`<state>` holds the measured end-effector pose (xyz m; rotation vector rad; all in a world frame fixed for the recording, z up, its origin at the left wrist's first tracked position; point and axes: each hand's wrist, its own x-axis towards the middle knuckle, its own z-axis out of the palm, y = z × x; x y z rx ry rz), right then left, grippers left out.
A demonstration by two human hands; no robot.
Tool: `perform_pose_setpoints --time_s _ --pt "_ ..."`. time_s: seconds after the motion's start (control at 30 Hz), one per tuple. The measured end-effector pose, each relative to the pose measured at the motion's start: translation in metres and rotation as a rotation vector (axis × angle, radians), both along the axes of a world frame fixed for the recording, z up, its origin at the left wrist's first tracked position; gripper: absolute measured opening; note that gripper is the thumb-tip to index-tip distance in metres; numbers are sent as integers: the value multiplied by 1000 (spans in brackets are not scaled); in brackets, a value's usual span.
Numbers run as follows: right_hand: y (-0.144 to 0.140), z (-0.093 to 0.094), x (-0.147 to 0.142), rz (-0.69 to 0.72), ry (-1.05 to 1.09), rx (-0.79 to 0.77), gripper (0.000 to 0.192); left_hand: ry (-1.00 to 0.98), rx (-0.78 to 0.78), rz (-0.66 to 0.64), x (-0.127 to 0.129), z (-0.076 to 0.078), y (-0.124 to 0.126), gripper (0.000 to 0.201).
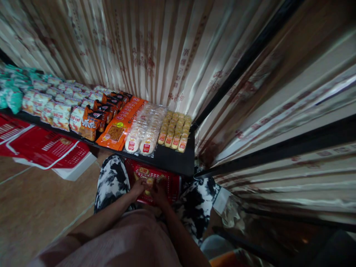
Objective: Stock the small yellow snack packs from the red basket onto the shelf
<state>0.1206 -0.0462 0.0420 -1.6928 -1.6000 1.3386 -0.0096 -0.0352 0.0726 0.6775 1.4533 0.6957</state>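
Note:
In the dim light both my hands are low inside a red basket [172,185] between my knees, where several small yellow snack packs lie. My left hand [138,187] has its fingers closed at a small yellow snack pack [150,181]. From the other side my right hand [159,193] closes on the packs too, its fingertips partly lost in shadow. Above the basket, rows of similar yellow snack packs [174,128] lie on a black shelf [178,163], beside clear packs of round white crackers [140,139].
Orange flat bags [119,126], orange-and-black snack bags [91,122], white bags [61,115] and green bags [13,98] line the shelf leftward. Red baskets [52,144] with white handles stand on the tiled floor at left. A striped curtain [155,48] hangs behind; black bars [239,59] cross the right side.

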Motion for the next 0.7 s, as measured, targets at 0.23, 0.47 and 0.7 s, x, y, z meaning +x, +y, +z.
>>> perform_pose_setpoints --time_s 0.23,0.47,0.7 --pt "-4 23 1 -18 -16 -61 26 80 132 -80 -2 0 -4 16" --pt "-1 58 7 12 -29 134 25 356 478 -140 -3 19 -6 25" --pt "10 91 12 -40 -61 215 21 410 622 -135 4 64 -1 28"
